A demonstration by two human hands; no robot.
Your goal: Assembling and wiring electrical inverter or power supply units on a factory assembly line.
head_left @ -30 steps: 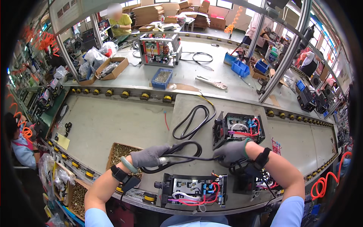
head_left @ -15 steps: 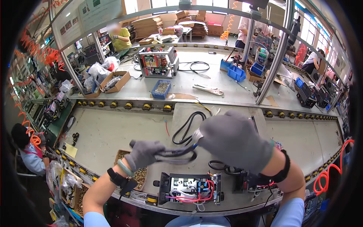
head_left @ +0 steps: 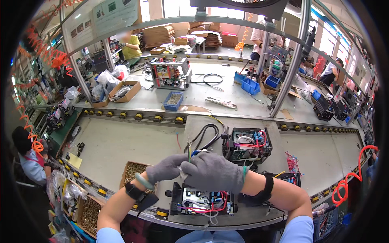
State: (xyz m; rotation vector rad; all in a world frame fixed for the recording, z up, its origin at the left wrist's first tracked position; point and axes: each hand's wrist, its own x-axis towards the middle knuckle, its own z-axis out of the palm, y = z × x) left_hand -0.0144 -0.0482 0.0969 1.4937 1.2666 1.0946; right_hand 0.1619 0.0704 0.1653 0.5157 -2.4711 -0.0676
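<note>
My two gloved hands meet above the bench, just behind an open electronic unit [head_left: 202,204] with red and white wires. My right hand [head_left: 214,172] is closed round the end of a black power cable [head_left: 201,131], whose thin blue and yellow-green wires [head_left: 194,152] stick up by the fingers. Touching it, my left hand [head_left: 165,168] is closed on the same cable end; its fingertips are partly hidden. The cable's loop lies on the bench behind the hands. To its right stands a second open unit [head_left: 248,144].
A cardboard box of small brass-coloured screws [head_left: 133,171] is left of my hands. A third unit [head_left: 291,178] and red wires [head_left: 291,162] lie right. Behind the roller rail [head_left: 158,118] are locking pliers [head_left: 221,102], a blue bin [head_left: 173,101] and another open unit [head_left: 170,73].
My right hand has come down and left, and my left hand has moved right to meet it. The second unit, hidden before, now shows. The cable no longer sags between the hands.
</note>
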